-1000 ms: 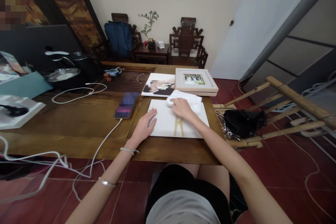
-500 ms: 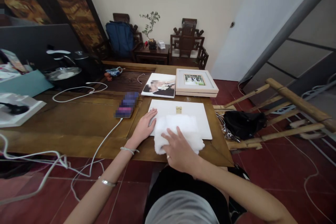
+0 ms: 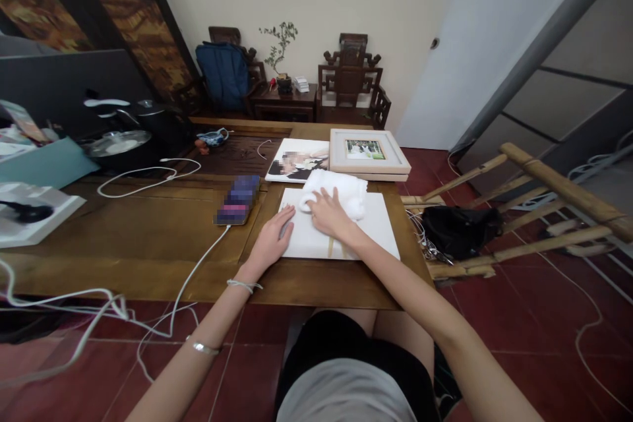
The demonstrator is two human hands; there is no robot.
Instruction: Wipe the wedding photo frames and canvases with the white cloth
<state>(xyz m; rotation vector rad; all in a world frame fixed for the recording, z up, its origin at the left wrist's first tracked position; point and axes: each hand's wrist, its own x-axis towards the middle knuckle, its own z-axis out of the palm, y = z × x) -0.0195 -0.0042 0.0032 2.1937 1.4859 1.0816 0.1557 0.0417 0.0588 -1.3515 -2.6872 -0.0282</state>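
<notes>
A flat white panel (image 3: 378, 227) lies on the wooden table in front of me. My left hand (image 3: 273, 237) rests on its left edge with the fingers stretched out. On the far part of the panel is a folded white towel (image 3: 349, 188), reaching past the panel's far edge. My right hand (image 3: 330, 214) has hold of the towel from above, fingers partly bent into its near left fold. Narrow gold-coloured strips (image 3: 330, 248) show on the panel beneath my right wrist.
Behind the panel lie a photo print panel (image 3: 291, 171) and stacked picture frames (image 3: 395, 157). A phone (image 3: 239, 200) on a white charging cable (image 3: 195, 277) is to the left. A bamboo rack with a black bag (image 3: 462, 234) stands at the right.
My right hand has slid the towel away from me, from the panel's near edge to its far edge. My left hand has stayed on the left edge.
</notes>
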